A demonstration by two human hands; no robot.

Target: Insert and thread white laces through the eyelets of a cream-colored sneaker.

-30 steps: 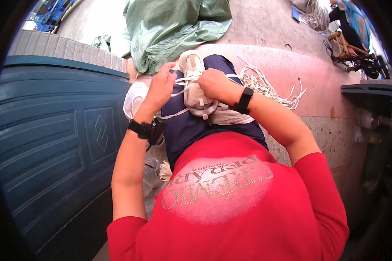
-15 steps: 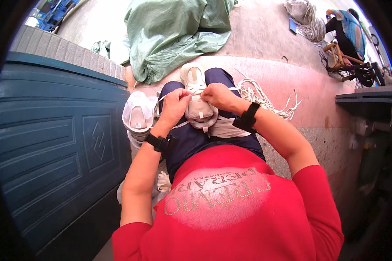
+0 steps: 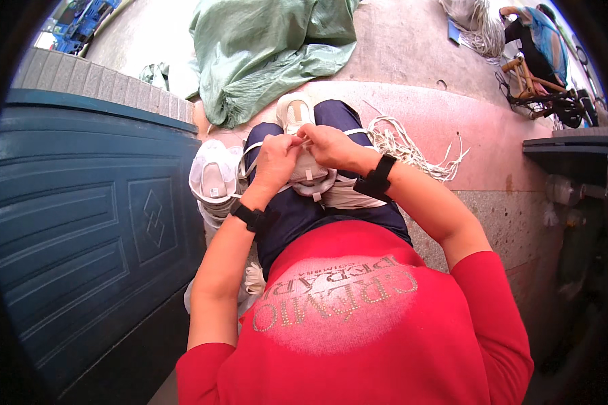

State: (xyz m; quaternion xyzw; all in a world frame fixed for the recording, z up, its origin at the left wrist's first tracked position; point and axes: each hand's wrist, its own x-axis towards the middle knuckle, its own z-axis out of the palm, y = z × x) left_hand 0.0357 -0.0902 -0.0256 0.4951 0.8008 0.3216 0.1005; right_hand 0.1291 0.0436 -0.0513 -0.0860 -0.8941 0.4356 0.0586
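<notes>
A beige sneaker (image 3: 311,174) lies on my lap between my thighs, with part of it showing beyond my hands. My left hand (image 3: 275,163) and my right hand (image 3: 334,147) meet over its lacing. The fingertips of both are pinched together on what looks like the pale shoelace, mostly hidden by the fingers. Pale straps cross my dark trousers on either side of the shoe. To the left of my knee, more pale shoes (image 3: 214,181) sit stacked in white wrapping.
A loose bundle of white laces (image 3: 412,152) lies right of my knee. Ahead is a green tarp (image 3: 270,64). A blue panelled door (image 3: 94,209) stands left, a dark ledge (image 3: 567,147) right. A person (image 3: 550,50) is at the far right by a wooden-framed chair (image 3: 523,79).
My hands have come closer together above the sneaker, the right hand moving left and slightly up. The lacing seen between them before is now covered by fingers.
</notes>
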